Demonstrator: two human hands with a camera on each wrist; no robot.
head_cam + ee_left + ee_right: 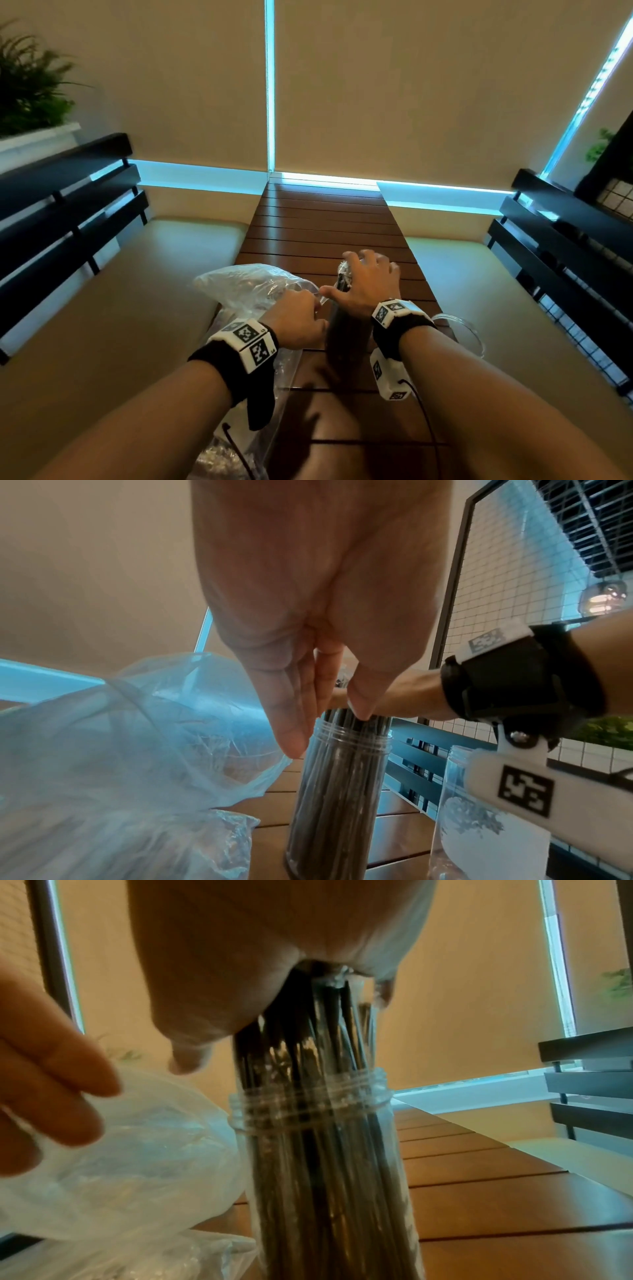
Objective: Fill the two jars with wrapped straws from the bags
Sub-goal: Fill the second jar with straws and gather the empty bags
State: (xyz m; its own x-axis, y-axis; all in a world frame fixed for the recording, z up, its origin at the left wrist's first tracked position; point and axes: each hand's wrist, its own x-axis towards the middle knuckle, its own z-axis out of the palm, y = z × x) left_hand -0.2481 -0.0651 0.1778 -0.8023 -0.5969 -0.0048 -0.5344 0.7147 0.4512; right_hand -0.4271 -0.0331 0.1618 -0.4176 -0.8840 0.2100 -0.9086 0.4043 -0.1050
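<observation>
At six o'clock on the bench [325,222], the jar [325,1150] stands packed with light, slippery wrapped straws [308,1042], best gathered near their tops, where the right hand [368,279] clasps them, while the left hand [298,318] pinches the soft bag [246,284].

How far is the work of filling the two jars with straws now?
Done: the first jar is packed with wrapped straws. In hand: the right hand presses their tops down; the left hand is beside the plastic bag. Left: the second jar holds no straws.
</observation>
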